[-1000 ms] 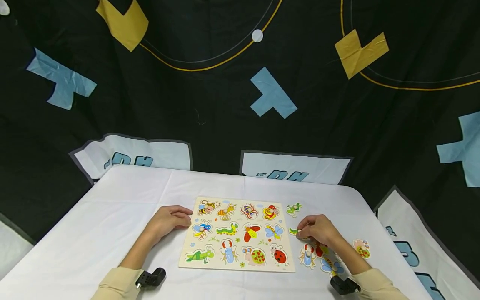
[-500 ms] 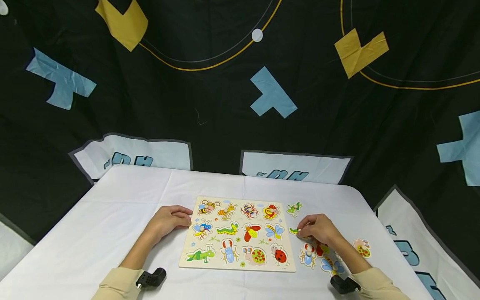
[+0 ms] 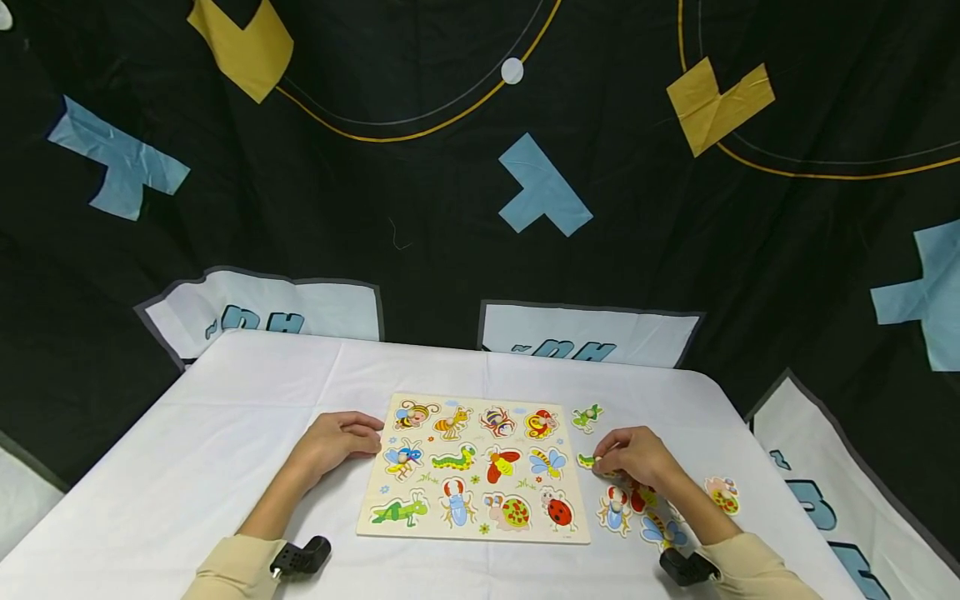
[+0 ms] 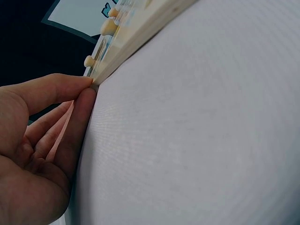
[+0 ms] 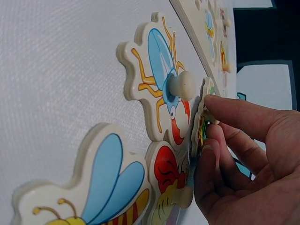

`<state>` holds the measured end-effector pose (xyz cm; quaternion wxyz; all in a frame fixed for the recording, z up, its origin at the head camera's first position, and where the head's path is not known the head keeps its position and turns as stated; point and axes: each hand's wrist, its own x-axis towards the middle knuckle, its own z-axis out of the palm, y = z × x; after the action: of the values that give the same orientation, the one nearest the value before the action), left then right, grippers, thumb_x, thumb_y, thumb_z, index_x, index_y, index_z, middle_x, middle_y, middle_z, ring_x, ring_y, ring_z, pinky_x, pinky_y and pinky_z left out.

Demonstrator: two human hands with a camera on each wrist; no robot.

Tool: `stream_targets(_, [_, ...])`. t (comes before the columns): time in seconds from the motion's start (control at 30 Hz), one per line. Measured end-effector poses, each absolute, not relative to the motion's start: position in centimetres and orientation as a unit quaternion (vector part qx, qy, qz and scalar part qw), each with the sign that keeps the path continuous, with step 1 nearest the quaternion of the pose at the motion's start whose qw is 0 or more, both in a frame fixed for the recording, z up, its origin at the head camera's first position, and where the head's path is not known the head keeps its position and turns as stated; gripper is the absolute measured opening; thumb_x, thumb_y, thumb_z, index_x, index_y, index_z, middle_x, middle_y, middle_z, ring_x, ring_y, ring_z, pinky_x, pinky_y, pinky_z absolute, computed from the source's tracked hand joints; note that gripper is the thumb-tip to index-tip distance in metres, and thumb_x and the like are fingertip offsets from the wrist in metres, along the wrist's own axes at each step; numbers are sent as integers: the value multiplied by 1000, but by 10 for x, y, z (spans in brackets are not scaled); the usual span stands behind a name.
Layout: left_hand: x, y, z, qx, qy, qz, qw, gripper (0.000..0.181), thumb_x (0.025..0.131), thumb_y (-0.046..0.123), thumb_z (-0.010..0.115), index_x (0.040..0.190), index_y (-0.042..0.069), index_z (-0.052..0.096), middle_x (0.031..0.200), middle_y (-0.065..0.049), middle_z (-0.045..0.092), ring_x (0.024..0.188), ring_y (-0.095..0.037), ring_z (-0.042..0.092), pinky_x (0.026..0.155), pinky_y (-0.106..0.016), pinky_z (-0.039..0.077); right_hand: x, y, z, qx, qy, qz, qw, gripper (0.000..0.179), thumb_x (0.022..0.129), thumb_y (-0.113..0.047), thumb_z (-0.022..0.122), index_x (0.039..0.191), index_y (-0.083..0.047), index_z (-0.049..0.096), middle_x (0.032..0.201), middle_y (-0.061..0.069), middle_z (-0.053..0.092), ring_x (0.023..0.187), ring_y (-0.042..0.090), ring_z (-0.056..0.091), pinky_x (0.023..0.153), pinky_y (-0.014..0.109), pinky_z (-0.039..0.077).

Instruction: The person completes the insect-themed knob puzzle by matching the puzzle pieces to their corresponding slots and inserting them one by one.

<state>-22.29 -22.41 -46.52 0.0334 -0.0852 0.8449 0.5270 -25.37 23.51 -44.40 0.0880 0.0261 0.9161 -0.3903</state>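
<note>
A wooden puzzle board (image 3: 472, 533) with printed insect pictures lies on the white table. My left hand (image 3: 337, 442) is at its left edge; in the left wrist view thumb and finger (image 4: 84, 105) meet on the board's rim (image 4: 136, 40). To the right of the board, my right hand (image 3: 633, 458) pinches a green caterpillar puzzle piece (image 3: 585, 461), seen nearly edge-on in the right wrist view, partly hidden by the fingers. Just below that hand lie a blue beetle piece (image 3: 615, 510) with a wooden knob, a red piece (image 3: 641, 498) and a blue-winged bee piece (image 3: 660, 529).
A green insect piece (image 3: 587, 417) lies beyond the right hand, near the board's upper right corner. Further right is a snail piece (image 3: 723, 496). The white tabletop (image 3: 225, 433) ends at a black curtain (image 3: 435, 250) behind it.
</note>
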Motion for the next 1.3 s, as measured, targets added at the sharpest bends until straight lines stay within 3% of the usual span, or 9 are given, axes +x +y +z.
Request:
stream_targets(0.8, [-223, -224, -465, -88, 853, 513, 32, 38, 80, 13, 81, 116, 5, 73, 90, -2, 78, 84, -13, 66, 74, -27, 50, -263, 225, -434, 9, 919, -384, 87, 16, 76, -16, 85, 87, -10, 75, 81, 3, 67, 76, 20, 56, 63, 31, 44])
stream_targets(1.3, [-222, -224, -465, -90, 854, 512, 31, 37, 80, 13, 81, 115, 5, 74, 89, -2, 78, 84, -12, 66, 74, -26, 50, -267, 205, -431, -14, 916, -393, 75, 15, 74, -10, 84, 85, -9, 74, 79, 4, 65, 70, 19, 55, 61, 30, 44])
